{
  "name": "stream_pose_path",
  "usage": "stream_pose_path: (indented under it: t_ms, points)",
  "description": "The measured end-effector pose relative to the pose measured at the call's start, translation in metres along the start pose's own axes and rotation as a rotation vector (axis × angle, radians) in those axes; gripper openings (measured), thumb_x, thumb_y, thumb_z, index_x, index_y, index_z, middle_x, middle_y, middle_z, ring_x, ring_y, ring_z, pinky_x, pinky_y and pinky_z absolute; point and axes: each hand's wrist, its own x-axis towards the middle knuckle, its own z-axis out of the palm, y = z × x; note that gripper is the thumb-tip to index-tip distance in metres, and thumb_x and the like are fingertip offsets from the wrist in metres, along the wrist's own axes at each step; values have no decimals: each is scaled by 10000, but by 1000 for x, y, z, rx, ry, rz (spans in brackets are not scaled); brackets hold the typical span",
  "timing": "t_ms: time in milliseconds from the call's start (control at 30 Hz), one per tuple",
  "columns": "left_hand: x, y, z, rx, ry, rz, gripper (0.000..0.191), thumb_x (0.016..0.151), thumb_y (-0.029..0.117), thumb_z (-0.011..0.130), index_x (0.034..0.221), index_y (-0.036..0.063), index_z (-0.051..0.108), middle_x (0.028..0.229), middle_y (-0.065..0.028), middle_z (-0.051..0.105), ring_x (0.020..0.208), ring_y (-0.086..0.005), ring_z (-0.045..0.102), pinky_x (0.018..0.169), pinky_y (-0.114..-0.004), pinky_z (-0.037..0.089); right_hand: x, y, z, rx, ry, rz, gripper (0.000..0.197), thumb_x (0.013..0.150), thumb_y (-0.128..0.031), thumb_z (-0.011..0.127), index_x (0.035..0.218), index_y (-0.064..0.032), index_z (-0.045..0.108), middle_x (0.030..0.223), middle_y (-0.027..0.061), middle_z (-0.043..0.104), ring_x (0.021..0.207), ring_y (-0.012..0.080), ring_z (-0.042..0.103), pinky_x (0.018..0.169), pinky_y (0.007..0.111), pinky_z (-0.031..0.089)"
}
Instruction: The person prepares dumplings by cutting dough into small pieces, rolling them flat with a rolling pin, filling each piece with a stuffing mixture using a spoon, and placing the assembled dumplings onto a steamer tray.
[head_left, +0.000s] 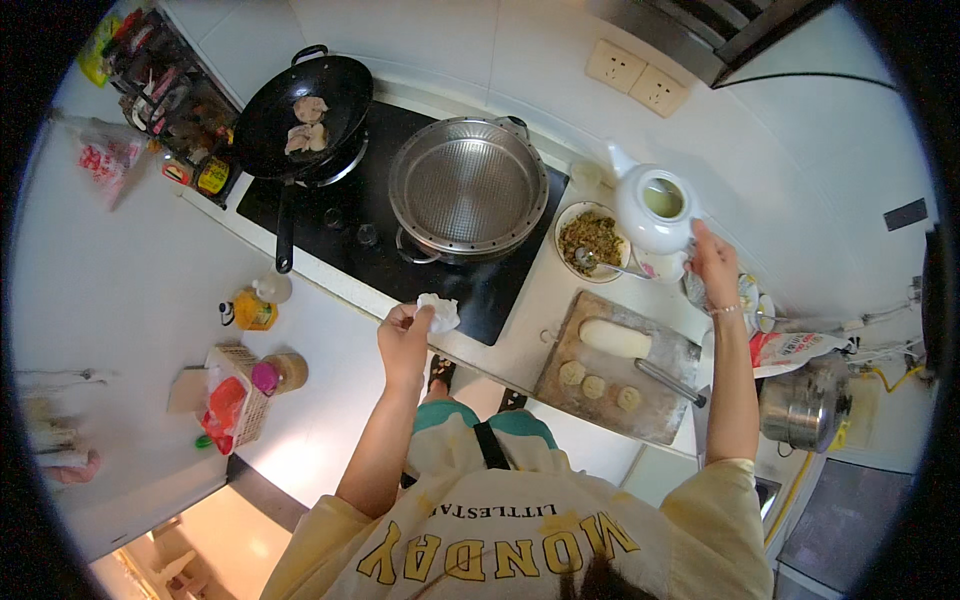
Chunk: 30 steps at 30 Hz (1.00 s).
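Observation:
My right hand (712, 262) grips a white ceramic teapot (645, 225) by its handle side. The teapot has no lid on, and pale yellowish liquid shows inside. It is over the counter, beside a bowl of chopped filling (589, 232) with a metal spoon (615, 266) in it. Between the fingers of my left hand (403, 337) is a crumpled white tissue (439, 313), at the front edge of the black cooktop (465, 292). Behind that hand, a round stainless steel steamer pan (469, 180) with a bare ridged bottom stands on the cooktop.
A black wok (255, 112) with pieces of meat (307, 139) sits at the left. On a floured board (652, 424) lie a dough log (615, 339), several dough pieces (593, 387) and a metal rolling pin (670, 381). A steel pot (802, 405) stands far right; a seasoning rack (176, 105) is back left.

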Motion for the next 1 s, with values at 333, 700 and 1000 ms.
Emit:
stream_pose_path:
  t_ms: [333, 700, 1000]
  points:
    - [45, 21, -39, -140, -111, -33, 91, 888, 73, 635, 891, -6, 591, 767, -46, 633, 658, -106, 607, 598, -248, 511, 5, -100, 95, -279, -135, -11, 506, 848, -517, 636, 753, -22, 674, 641, -14, 555, 580, 78, 513, 515, 249, 455]
    - [67, 28, -50, -59, -88, 40, 112, 880, -20, 580, 968, -17, 650, 826, -59, 653, 727, -101, 602, 616, -238, 510, 15, -110, 125, -410, -96, 18, 533, 826, -547, 640, 713, -27, 662, 570, -21, 516, 503, 78, 473, 471, 250, 435]
    - [87, 24, -20, -165, -155, 3, 134, 887, 17, 594, 997, -54, 623, 910, -82, 648, 818, -141, 626, 690, -267, 526, 11, -117, 127, -389, -91, 0, 496, 842, -481, 654, 666, -17, 660, 550, -17, 521, 480, 76, 455, 452, 249, 375]
